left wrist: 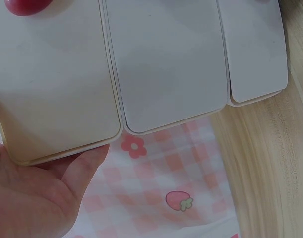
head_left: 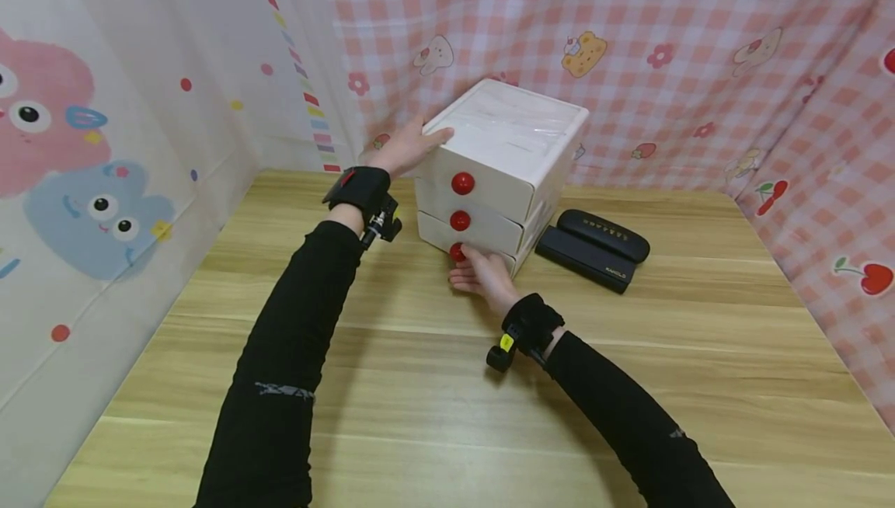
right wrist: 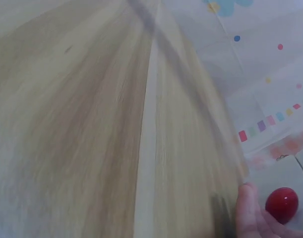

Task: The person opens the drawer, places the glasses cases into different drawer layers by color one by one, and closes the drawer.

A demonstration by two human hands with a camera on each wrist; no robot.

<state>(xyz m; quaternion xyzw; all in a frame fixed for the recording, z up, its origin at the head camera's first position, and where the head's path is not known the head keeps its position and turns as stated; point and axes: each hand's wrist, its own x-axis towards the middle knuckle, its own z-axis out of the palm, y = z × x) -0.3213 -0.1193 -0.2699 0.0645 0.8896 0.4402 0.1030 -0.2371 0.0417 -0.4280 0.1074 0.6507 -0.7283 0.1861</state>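
A white three-drawer box [head_left: 506, 131] stands on the table, turned at an angle, with a round red knob on each drawer. My left hand [head_left: 405, 148] holds its upper left corner, thumb over the top edge. In the left wrist view the fingers [left wrist: 87, 171] of that hand lie along the box's side. Down at the lowest drawer, my right hand [head_left: 487, 279] has its thumb and fingers around the bottom red knob [head_left: 457, 252]. The right wrist view shows these fingers [right wrist: 246, 208] close to a red knob [right wrist: 281, 205]. All drawers appear closed.
Right of the box lie two dark cases, a rounded one [head_left: 603, 235] and a flat oblong one [head_left: 586, 258], side by side. The wooden table [head_left: 419, 415] backs onto a pink checked curtain [head_left: 664, 104]; a white printed curtain [head_left: 126, 259] hangs at the left.
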